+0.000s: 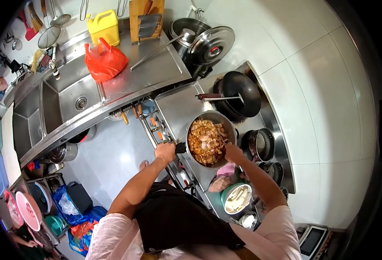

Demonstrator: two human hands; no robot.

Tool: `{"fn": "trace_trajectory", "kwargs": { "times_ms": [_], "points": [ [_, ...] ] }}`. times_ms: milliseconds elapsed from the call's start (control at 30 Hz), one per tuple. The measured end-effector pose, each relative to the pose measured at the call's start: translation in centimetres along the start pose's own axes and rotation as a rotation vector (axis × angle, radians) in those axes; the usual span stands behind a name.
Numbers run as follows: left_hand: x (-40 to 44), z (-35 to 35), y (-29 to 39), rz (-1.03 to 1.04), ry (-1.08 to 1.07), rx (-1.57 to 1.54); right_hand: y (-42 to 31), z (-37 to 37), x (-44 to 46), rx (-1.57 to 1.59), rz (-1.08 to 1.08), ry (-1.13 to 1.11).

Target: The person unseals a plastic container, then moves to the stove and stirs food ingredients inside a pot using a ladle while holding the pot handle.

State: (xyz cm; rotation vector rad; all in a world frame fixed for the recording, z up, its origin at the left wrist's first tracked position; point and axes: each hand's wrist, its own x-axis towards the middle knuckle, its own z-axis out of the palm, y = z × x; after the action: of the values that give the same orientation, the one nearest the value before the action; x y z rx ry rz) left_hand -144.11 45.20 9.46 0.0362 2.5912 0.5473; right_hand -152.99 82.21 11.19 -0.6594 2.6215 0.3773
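A deep metal pot [232,125] stands on the steel counter beside the stove, filled with brown chunks of food [204,141] and some paler pieces in the middle. My left hand [165,151] is closed at the pot's black handle [180,147]. Over the pot's right rim, my right hand [233,153] is closed around a thin metal utensil [221,135] that dips into the food; its working end is hidden there. Below the pot are a pink cloth [227,169], a clear plastic bag [219,184] and a green bowl [225,201] of white pieces.
A black wok [242,93] with a handled utensil across it sits on the stove. Smaller pans [262,145] line the right side. Along the sink counter stand a red plastic bag [106,60], a yellow jug [103,28] and a knife block [134,21]. A large pot lid [212,45] leans behind.
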Motion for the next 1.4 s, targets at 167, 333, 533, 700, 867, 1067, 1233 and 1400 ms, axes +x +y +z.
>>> {"fn": "trace_trajectory", "kwargs": {
  "times_ms": [167, 333, 533, 700, 867, 1067, 1233, 1400],
  "points": [
    [0.0, 0.1, 0.4, -0.064, -0.023, -0.034, 1.0, -6.9, -1.0, 0.440, -0.050, -0.785],
    [-0.3, -0.9, 0.7, -0.067, -0.033, -0.031, -1.8, -5.0, -6.1, 1.284, 0.406, -1.019],
    [0.0, -0.3, 0.6, -0.033, -0.061, -0.001, -2.4, -3.3, -7.8, 1.754, 0.455, -1.067],
    [0.3, 0.1, 0.3, -0.005, -0.054, 0.026, -3.7, -1.4, -10.1, 1.920, 0.515, -0.966],
    [0.1, -0.1, 0.7, -0.011, -0.057, 0.041, -4.8, 0.8, -12.9, 2.183, 0.393, -0.846],
    [0.0, -0.3, 0.8, -0.006, -0.044, 0.039, -8.0, -0.5, -15.0, 2.120, 0.407, -0.478],
    [0.1, -0.1, 0.8, -0.001, -0.033, 0.057, -8.6, -1.9, -15.7, 1.841, 0.416, -0.299],
    [-0.2, -0.7, 1.1, -0.020, -0.036, 0.059, -8.8, -4.1, -16.3, 1.155, 0.324, 0.064]
  ]
}}
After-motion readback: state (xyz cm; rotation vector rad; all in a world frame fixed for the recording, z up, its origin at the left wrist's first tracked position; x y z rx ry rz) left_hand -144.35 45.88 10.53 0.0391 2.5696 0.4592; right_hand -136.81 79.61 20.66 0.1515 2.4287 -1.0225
